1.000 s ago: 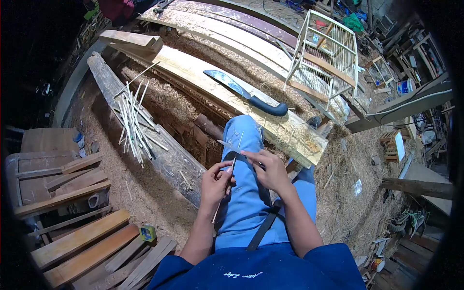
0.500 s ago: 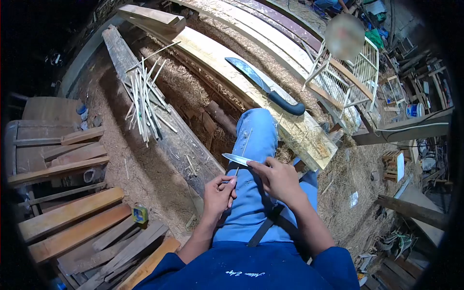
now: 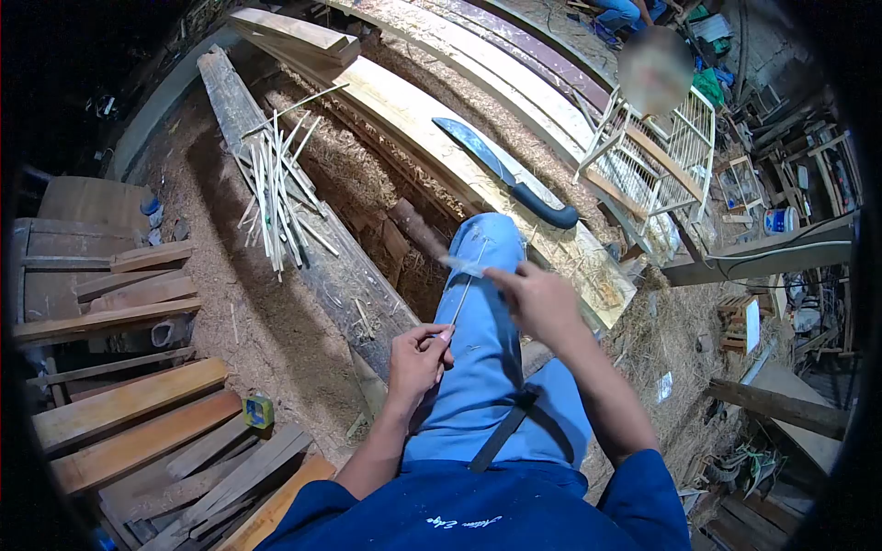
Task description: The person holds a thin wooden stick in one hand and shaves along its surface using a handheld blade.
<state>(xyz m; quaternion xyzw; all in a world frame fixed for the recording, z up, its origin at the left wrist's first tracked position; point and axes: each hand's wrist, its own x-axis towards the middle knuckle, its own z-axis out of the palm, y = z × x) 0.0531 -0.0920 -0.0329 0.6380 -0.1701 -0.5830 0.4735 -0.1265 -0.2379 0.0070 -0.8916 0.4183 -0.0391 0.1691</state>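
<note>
Over the blue-jeaned knee, my left hand point(image 3: 418, 365) is closed, pinching the near end of a thin wooden stick point(image 3: 465, 296) that points away along the thigh. My right hand point(image 3: 542, 305) is closed around a small knife point(image 3: 462, 266), its handle hidden in the fingers. The blade is blurred and crosses the stick near its far part; whether it touches the stick I cannot tell. Beyond the knee, a large knife point(image 3: 487, 156) with a black handle lies on a pale plank point(image 3: 395, 101). To the left, a bundle of thin sticks point(image 3: 271, 197) rests on a weathered board point(image 3: 358, 285).
A wooden cage point(image 3: 648, 156) stands at upper right beside the planks. Cut boards point(image 3: 138, 404) and a yellow tape measure point(image 3: 258, 411) lie at lower left. Shavings cover the ground point(image 3: 266, 321). Another person's jeans point(image 3: 620, 14) show at the top right.
My right hand has moved the small knife forward along the stick, away from my left hand. The left hand keeps its pinch, nearly in place. The view has shifted slightly.
</note>
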